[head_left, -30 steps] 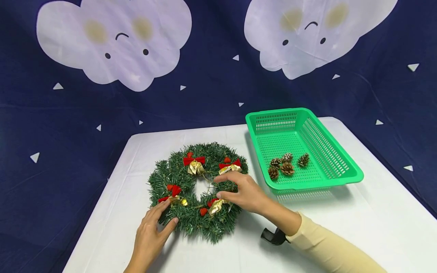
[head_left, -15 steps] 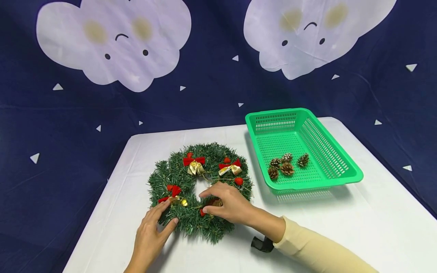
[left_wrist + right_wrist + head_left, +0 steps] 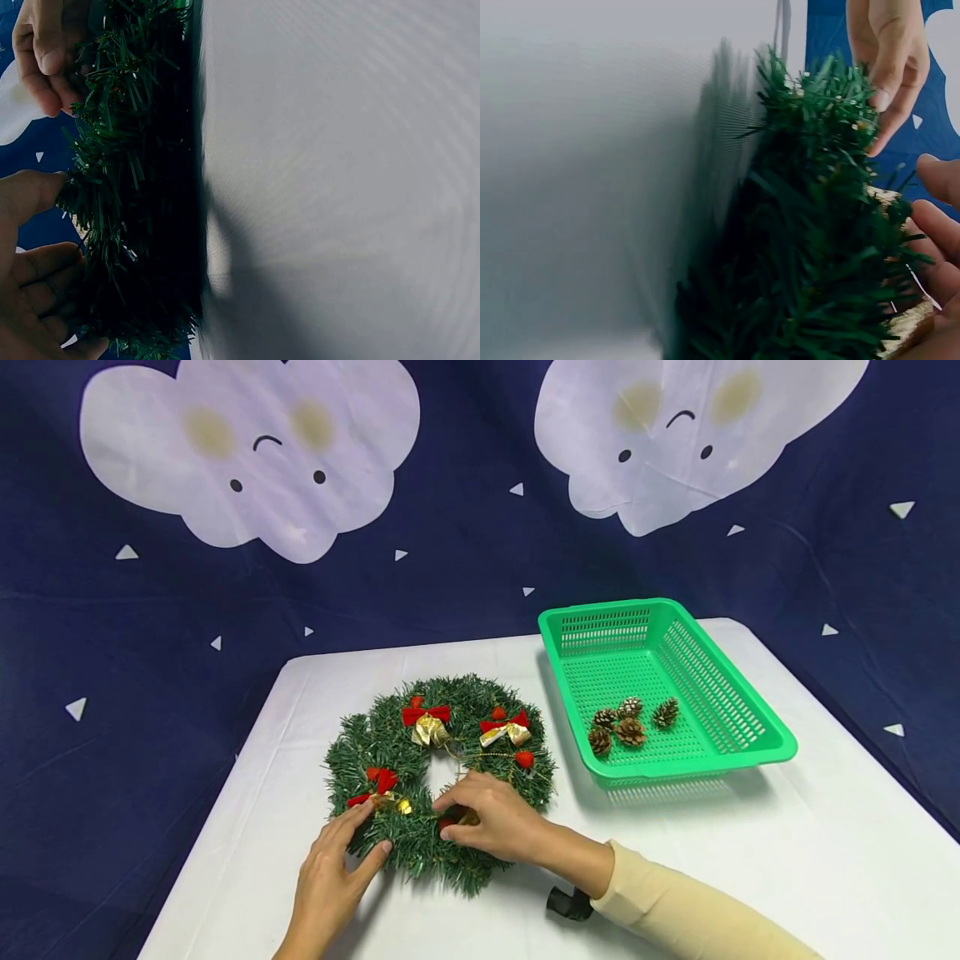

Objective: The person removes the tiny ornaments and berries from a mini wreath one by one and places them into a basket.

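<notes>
A green tinsel wreath (image 3: 360, 752) with red bows, gold ribbons and red berries lies on the white table. My left hand (image 3: 327, 868) rests at its front left edge, fingertips by the left bow (image 3: 384, 779) and thumb on the greenery. My right hand (image 3: 495, 818) is over the front right part, covering most of the bow there. Its thumb and index finger stand apart around a red berry (image 3: 446, 824). In the right wrist view, gold ribbon (image 3: 909, 326) shows beneath the right hand's fingers (image 3: 934, 225). A thin gold bead string (image 3: 487, 754) crosses the wreath's right side.
To the right at the back stands a green plastic basket (image 3: 675, 772) holding several pine cones (image 3: 632, 732). The black wrist camera mount (image 3: 570, 903) hangs below the right wrist. Behind the table is a dark blue cloth (image 3: 465, 593) printed with clouds.
My right hand has moved from the wreath's right inner edge down and left to the front right bow, uncovering the right berry and the bead string. My left hand has stayed put.
</notes>
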The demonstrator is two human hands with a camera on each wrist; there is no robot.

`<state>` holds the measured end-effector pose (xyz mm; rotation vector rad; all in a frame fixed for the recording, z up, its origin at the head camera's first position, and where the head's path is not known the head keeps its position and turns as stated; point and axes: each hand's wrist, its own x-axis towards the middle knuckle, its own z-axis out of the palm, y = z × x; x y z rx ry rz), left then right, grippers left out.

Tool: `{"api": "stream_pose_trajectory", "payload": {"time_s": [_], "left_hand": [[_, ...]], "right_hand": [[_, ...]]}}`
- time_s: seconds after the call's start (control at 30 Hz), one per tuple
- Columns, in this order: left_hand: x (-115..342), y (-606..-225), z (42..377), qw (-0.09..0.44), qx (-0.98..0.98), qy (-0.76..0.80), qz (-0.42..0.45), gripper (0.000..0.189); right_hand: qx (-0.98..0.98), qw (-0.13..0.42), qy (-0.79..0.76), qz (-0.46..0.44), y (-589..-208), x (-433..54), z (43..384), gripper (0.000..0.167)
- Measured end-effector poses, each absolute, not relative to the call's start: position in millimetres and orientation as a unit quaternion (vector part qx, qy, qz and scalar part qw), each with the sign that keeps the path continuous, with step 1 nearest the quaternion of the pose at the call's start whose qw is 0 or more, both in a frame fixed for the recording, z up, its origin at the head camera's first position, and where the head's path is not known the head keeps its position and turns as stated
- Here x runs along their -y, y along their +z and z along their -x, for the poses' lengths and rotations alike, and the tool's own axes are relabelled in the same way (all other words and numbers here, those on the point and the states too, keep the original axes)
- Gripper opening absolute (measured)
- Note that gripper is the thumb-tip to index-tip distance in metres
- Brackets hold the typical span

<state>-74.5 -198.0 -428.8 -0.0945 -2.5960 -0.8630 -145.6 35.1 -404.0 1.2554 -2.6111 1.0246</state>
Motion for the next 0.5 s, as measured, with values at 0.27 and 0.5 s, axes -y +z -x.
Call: {"api": "stream_pose_trajectory", "payload": {"time_s": [0.27, 0.5], "left_hand": [[197.9, -428.1, 74.2, 0.2, 0.929, -0.309, 0.034, 0.057], [197.3, -427.9, 74.3, 0.206, 0.928, -0.31, 0.037, 0.057]], "right_hand": [[0.855, 0.06, 0.304, -0.415, -415.5, -33.3, 147.4, 0.031], [0.858, 0.078, 0.288, -0.418, -420.8, -32.4, 148.7, 0.028]]}}
